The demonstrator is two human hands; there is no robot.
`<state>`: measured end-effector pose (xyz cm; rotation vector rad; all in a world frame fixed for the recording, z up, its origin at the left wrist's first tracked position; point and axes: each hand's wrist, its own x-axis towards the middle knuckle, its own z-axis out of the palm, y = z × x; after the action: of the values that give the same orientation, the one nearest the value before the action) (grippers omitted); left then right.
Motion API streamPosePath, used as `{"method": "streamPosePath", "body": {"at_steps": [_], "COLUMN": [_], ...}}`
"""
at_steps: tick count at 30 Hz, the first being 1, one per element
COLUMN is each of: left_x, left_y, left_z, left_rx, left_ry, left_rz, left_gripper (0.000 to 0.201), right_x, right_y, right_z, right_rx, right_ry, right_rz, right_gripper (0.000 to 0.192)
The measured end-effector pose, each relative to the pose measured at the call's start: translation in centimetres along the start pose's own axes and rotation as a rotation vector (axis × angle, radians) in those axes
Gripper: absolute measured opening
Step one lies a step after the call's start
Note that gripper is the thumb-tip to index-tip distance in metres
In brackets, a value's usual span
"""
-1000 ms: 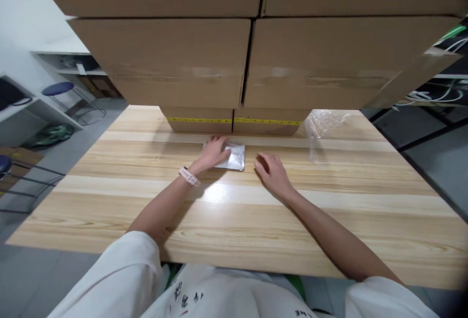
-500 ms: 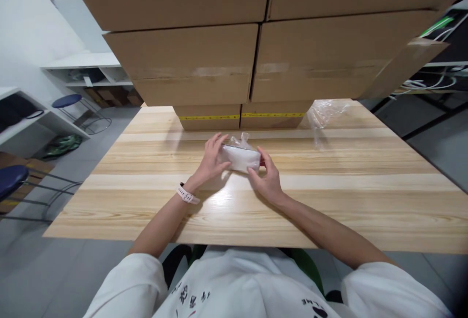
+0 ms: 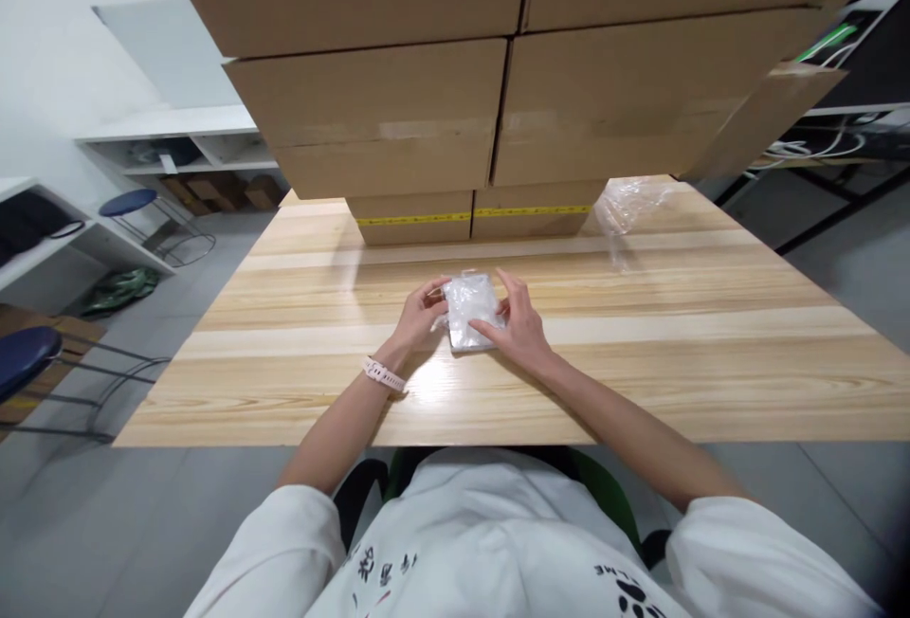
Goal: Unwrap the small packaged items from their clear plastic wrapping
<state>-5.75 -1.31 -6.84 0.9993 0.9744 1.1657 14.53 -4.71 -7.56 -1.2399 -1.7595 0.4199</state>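
A pale wooden table [image 3: 640, 381] with light and darker plank stripes stands on a grey floor [image 3: 106, 523]. At its far edge, large brown cardboard boxes [image 3: 512, 87] are stacked in rows, the lowest sealed with yellow tape. To the left, a white wall [image 3: 49, 49] backs white shelving [image 3: 177, 139], with a blue round stool [image 3: 128, 204] beside it and another blue seat [image 3: 25, 357] nearer. To the right, dark racks hold white cables [image 3: 817, 149].
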Motion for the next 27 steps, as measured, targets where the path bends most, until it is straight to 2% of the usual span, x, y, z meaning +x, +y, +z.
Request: {"method": "streamPosePath", "body": {"at_steps": [1,2,5,6,7,9,12,15,18,21,23,25,26,27], "left_x": [0.0,0.0,-0.1,-0.1,-0.2,-0.4,-0.9,-1.3,-1.4,-1.3,-1.1,-1.0,-0.9,-0.8], "left_y": [0.0,0.0,0.4,0.6,0.7,0.9,0.7,0.7,1.0,1.1,1.0,0.8,0.7,0.5], "left_z": [0.0,-0.1,-0.2,-0.2,-0.2,-0.1,0.2,0.6,0.9,1.2,1.4,1.6,1.5,1.5], "left_rx": [0.065,0.147,0.496,0.618,0.723,0.871,1.018,1.130,1.183,1.201,1.140,0.964,0.806,0.618], "left_ry": [-0.033,-0.052,-0.064,-0.080,-0.108,-0.185,-0.219,-0.182,-0.178,-0.160,-0.132,-0.085,-0.051,-0.006], "left_rz": [0.024,0.065,0.277,0.354,0.415,0.451,0.381,0.334,0.320,0.333,0.340,0.328,0.296,0.249], "left_gripper": [0.058,0.058,0.063,0.066,0.070,0.076,0.077,0.068,0.061,0.057,0.041,0.014,0.006,0.008], "right_x": [0.5,0.9,1.5,1.5,1.4,1.3,1.2,1.5,2.1,2.3,2.3,2.1,2.1,2.1], "right_y": [0.2,0.4,0.8,0.9,0.9,1.1,1.7,2.6,3.7,4.2,4.2,4.1,4.1,4.1], "right_z": [0.1,0.1,0.0,-0.4,-0.8,-2.3,-5.0,-7.3,-8.7,-9.2,-9.1,-9.2,-9.4,-9.8], "right_rx": [0.012,0.032,0.185,0.262,0.342,0.498,0.718,0.841,0.843,0.839,0.844,0.818,0.793,0.762], "right_ry": [-0.056,-0.112,-0.184,-0.184,-0.189,-0.250,-0.359,-0.319,-0.240,-0.209,-0.228,-0.265,-0.296,-0.331], "right_rz": [0.035,0.043,-0.033,-0.055,-0.061,-0.009,0.182,0.312,0.350,0.369,0.384,0.401,0.403,0.398], "right_gripper": [0.089,0.085,0.031,0.021,0.018,0.022,0.035,0.058,0.067,0.062,0.057,0.057,0.060,0.063]}}
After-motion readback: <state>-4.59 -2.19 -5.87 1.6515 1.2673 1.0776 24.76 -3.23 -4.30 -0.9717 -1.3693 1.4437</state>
